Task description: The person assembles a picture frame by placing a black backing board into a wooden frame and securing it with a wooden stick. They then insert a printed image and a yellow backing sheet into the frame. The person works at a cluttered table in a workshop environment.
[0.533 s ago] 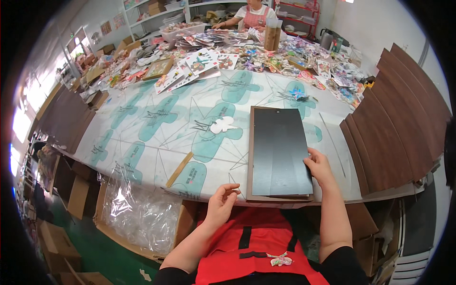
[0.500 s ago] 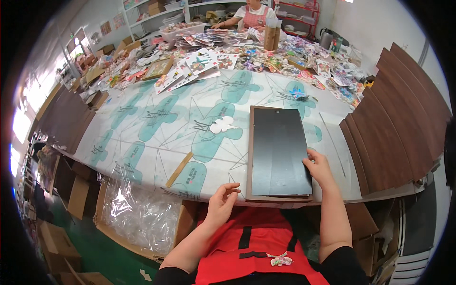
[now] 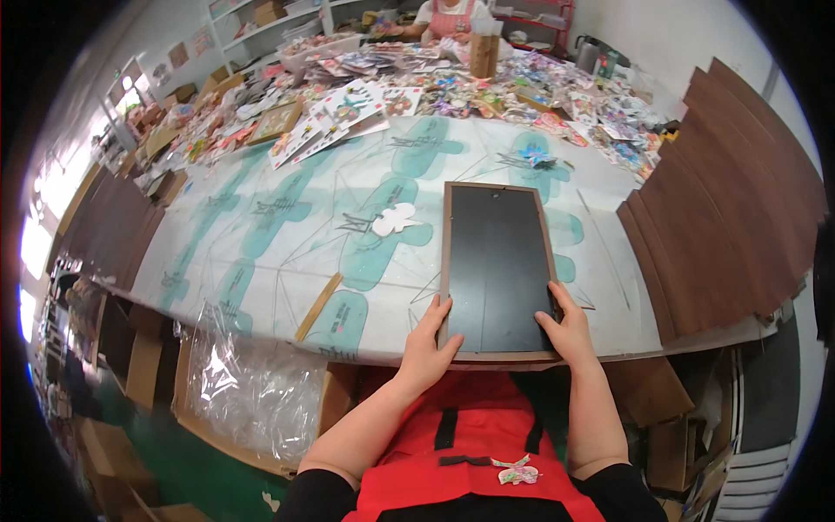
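Note:
A tall rectangular brown frame [image 3: 447, 261] lies at the table's near edge, with a smooth black panel [image 3: 497, 261] set inside its rim. A small mark or hole shows at the panel's far end. My left hand [image 3: 426, 350] grips the frame's near left side, its fingers along the edge and thumb by the near corner. On the opposite side, my right hand [image 3: 569, 331] has its fingers along the outer edge and its thumb over the panel. The undersides of the fingers are hidden.
A white cutout [image 3: 394, 219] and a wooden strip [image 3: 318, 306] lie to the left on the patterned table cover [image 3: 296, 261]. Brown boards [image 3: 722, 217] stand stacked at right. A box of clear plastic [image 3: 257, 391] sits below the edge. Across the table, a person [image 3: 450, 19] works behind piled colourful pieces.
My left hand has come to the frame's left side, and my right hand has shifted nearer. The black panel, askew before, now sits within the brown rim.

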Demonstrator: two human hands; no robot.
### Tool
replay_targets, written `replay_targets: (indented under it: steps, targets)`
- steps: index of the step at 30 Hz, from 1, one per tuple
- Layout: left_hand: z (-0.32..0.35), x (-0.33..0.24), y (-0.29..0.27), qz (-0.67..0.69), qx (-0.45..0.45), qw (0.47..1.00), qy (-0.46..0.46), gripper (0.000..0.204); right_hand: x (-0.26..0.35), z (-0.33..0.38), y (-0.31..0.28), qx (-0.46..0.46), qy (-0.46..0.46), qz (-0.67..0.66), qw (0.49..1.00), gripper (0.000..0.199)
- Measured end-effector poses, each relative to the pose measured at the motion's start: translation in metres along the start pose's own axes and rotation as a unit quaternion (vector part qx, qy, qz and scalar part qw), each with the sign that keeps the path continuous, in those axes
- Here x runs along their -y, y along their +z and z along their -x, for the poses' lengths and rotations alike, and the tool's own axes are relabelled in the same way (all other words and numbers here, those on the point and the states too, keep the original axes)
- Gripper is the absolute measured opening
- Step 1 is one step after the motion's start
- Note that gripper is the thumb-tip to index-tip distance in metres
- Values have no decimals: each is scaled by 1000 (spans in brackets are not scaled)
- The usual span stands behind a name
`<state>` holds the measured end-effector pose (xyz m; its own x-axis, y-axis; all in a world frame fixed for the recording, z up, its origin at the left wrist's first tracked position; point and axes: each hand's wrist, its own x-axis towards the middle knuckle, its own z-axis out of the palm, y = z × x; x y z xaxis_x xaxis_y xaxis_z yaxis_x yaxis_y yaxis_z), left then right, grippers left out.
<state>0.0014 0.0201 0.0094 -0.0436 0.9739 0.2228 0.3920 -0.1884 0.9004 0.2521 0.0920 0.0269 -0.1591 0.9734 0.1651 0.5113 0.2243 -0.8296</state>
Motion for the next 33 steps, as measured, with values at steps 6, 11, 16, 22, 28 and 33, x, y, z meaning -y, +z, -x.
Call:
replay_targets:
  steps: [6,11,16,22,28,33]
  targets:
    - [20,-2,-14,-25,-30,999,-2,52,5,11,14,21,8,-69,997,52]
    - [24,2,-43,-31,-64,996,-50,44,16,15,28,30,-3,-80,996,48]
    - [14,61,-125,-408,-217,887,-16,41,4,19,28,32,19,-153,988,40]
    - [14,51,-151,-386,-159,890,-182,39,0,22,30,20,19,-175,984,38]
    - [11,31,-95,-304,-177,935,54,39,-3,17,26,19,34,-186,982,36]
    - [7,46,-118,-543,-205,811,-66,44,0,20,16,-18,49,-206,977,33]
